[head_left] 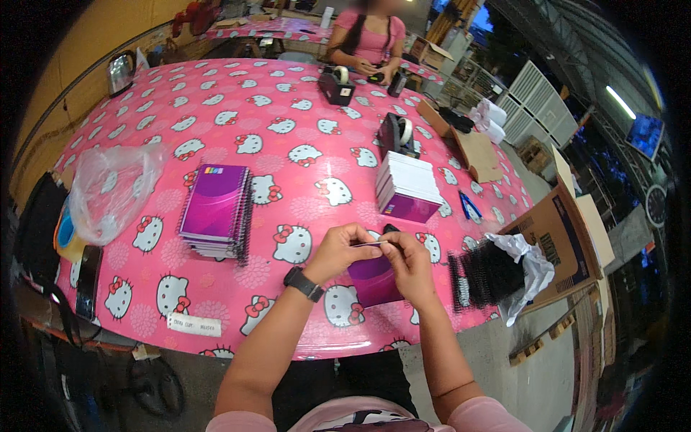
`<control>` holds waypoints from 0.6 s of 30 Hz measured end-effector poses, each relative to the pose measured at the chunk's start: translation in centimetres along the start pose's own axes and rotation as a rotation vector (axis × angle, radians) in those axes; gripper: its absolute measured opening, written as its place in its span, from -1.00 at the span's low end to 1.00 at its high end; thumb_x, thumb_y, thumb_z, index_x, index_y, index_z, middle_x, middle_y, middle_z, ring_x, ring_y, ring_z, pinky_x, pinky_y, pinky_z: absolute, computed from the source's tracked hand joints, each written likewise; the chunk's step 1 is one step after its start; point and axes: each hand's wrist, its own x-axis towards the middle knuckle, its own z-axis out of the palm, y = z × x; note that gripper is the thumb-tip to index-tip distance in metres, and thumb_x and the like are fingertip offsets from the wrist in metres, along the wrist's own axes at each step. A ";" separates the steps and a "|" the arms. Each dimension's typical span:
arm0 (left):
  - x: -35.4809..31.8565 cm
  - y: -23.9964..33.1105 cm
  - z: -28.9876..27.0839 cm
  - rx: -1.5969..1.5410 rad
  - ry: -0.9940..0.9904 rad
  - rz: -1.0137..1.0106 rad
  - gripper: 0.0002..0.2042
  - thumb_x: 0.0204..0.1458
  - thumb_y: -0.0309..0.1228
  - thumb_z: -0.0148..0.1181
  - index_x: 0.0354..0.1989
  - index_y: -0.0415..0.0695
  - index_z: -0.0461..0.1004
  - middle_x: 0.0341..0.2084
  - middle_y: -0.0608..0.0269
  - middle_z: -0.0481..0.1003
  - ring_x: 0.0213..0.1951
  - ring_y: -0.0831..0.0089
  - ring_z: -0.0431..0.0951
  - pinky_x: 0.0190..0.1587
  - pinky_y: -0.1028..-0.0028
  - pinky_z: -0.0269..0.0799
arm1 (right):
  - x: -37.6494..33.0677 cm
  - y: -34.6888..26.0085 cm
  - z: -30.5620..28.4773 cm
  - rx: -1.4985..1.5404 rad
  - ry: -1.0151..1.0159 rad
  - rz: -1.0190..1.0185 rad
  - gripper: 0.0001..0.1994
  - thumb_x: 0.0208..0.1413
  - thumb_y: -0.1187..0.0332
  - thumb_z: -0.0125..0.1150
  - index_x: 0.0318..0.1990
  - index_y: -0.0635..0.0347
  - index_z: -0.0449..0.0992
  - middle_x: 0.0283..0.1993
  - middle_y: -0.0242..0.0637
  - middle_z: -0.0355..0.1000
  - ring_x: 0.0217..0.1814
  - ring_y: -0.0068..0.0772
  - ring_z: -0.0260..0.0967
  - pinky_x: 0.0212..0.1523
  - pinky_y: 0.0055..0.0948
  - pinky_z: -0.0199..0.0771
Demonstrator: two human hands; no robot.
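Close together near the table's front edge, my left hand [345, 252] and my right hand [407, 263] pinch a thin flat piece [371, 244] between thumbs and fingertips. Its edge faces me, so its kind is unclear. Just under my hands is a purple notebook cover [376, 281], partly hidden by the right hand. To the left stands a stack of purple spiral notebooks [214, 205] with black coils. Ahead on the right, a block of white-paged books with purple covers [409, 189] stands on the table. A dark watch is on my left wrist.
Black coils [486, 277] with crumpled white paper lie by a cardboard box [558, 248] at the right. Blue-handled scissors [470, 207] and tape dispensers [398, 135] sit farther back. A clear plastic bag [115, 191] lies left. Another person [368, 47] works across the table.
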 end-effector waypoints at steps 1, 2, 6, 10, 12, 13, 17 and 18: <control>0.0 0.0 0.0 -0.019 0.005 -0.007 -0.84 -0.14 -0.55 0.31 -0.38 -0.19 0.45 -0.43 0.35 0.51 -0.35 0.65 0.48 -0.25 0.63 0.41 | 0.0 0.1 0.1 -0.005 -0.007 0.006 -0.90 0.08 0.50 0.08 -0.27 0.33 0.44 -0.46 -0.21 0.36 -0.41 -0.40 0.32 -0.36 -0.50 0.30; 0.1 0.2 -0.2 0.026 -0.005 -0.009 -0.85 -0.13 -0.54 0.30 -0.39 -0.19 0.45 -0.43 0.35 0.50 -0.36 0.65 0.48 -0.26 0.64 0.41 | 0.1 0.1 0.1 -0.011 -0.012 0.011 -0.89 0.08 0.50 0.08 -0.26 0.33 0.44 -0.46 -0.21 0.36 -0.41 -0.40 0.32 -0.36 -0.50 0.30; 0.2 0.3 -1.0 -0.019 0.092 0.066 -0.85 -0.11 -0.50 0.29 -0.37 -0.19 0.45 -0.43 0.32 0.51 -0.37 0.63 0.48 -0.26 0.62 0.40 | 0.6 0.3 0.5 0.074 -0.066 0.138 -0.83 0.02 0.46 0.19 -0.23 0.32 0.46 -0.48 -0.35 0.34 -0.45 -0.57 0.25 -0.42 -0.55 0.27; 0.9 1.0 -2.8 -0.368 0.311 0.177 -0.80 0.05 -0.32 0.13 -0.25 -0.18 0.41 -0.41 0.23 0.51 -0.35 0.51 0.50 -0.23 0.51 0.41 | 1.8 1.2 0.0 0.099 -0.191 0.189 -0.77 -0.03 0.44 0.26 -0.22 0.33 0.44 -0.50 -0.43 0.31 -0.47 -0.67 0.18 -0.45 -0.61 0.22; 1.0 1.1 -4.2 -0.552 0.440 0.176 -0.70 0.15 -0.18 -0.05 -0.14 -0.15 0.36 -0.33 0.20 0.50 -0.28 0.42 0.51 -0.19 0.40 0.41 | 3.5 -0.3 0.2 0.077 -0.206 0.106 -0.80 -0.03 0.46 0.25 -0.25 0.32 0.43 -0.52 -0.42 0.31 -0.49 -0.65 0.17 -0.45 -0.59 0.22; 1.1 0.7 -4.7 -0.601 0.514 0.168 -0.72 0.14 -0.20 -0.05 -0.14 -0.14 0.37 -0.31 0.23 0.50 -0.28 0.44 0.50 -0.19 0.42 0.41 | 4.7 -1.7 0.7 0.086 -0.216 0.083 -0.82 -0.04 0.47 0.23 -0.27 0.31 0.43 -0.51 -0.36 0.32 -0.50 -0.57 0.19 -0.44 -0.55 0.24; 1.0 -0.9 -5.4 -0.460 0.625 0.067 -0.83 0.10 -0.31 -0.04 -0.18 0.00 0.39 -0.32 0.38 0.46 -0.34 0.60 0.44 -0.31 0.58 0.32 | 10.4 -8.7 3.7 -0.205 -0.323 -0.442 -0.78 -0.26 0.53 0.12 -0.33 0.24 0.46 -0.42 -0.24 0.39 -0.29 -0.21 0.34 -0.22 -0.27 0.30; 0.9 -0.9 -5.3 -0.406 0.562 0.076 -0.82 0.10 -0.30 -0.04 -0.17 -0.01 0.38 -0.32 0.39 0.45 -0.33 0.62 0.44 -0.30 0.59 0.32 | 11.7 -10.0 5.3 -0.327 -0.318 -0.551 -0.78 -0.29 0.53 0.12 -0.36 0.20 0.48 -0.42 -0.27 0.41 -0.23 -0.21 0.33 -0.13 -0.17 0.25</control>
